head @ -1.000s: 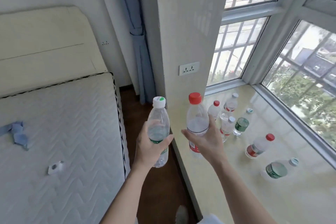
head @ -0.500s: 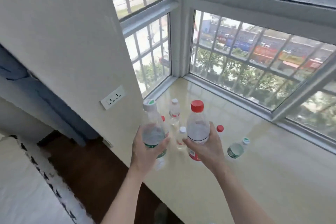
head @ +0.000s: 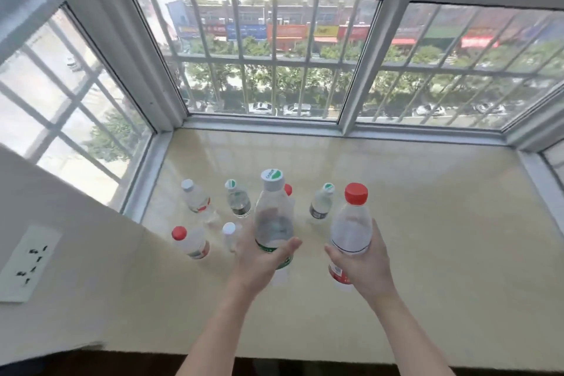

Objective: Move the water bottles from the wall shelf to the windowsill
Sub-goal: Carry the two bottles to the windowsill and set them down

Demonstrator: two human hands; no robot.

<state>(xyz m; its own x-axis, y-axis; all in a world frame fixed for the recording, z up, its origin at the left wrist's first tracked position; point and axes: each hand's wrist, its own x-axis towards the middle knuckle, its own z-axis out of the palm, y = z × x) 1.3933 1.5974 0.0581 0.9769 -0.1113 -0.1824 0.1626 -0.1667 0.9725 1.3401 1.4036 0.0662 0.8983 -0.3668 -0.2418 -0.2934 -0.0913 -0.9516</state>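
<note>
The left grip (head: 259, 259) wraps the green-capped bottle (head: 273, 217), the right grip (head: 363, 265) the red-capped bottle (head: 351, 229); the windowsill (head: 442, 223) has room right, labels blurred.

windowsill (head: 412, 223): cream, faintly mottled | held bottle caps: white-and-green cap (head: 272, 174), red cap (head: 356, 193) | window frame (head: 348, 128): white | wall socket (head: 26, 262): white

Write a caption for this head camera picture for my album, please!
Left hand holds a green-labelled bottle, right hand a red-capped bottle, over a windowsill with six more bottles.
</note>
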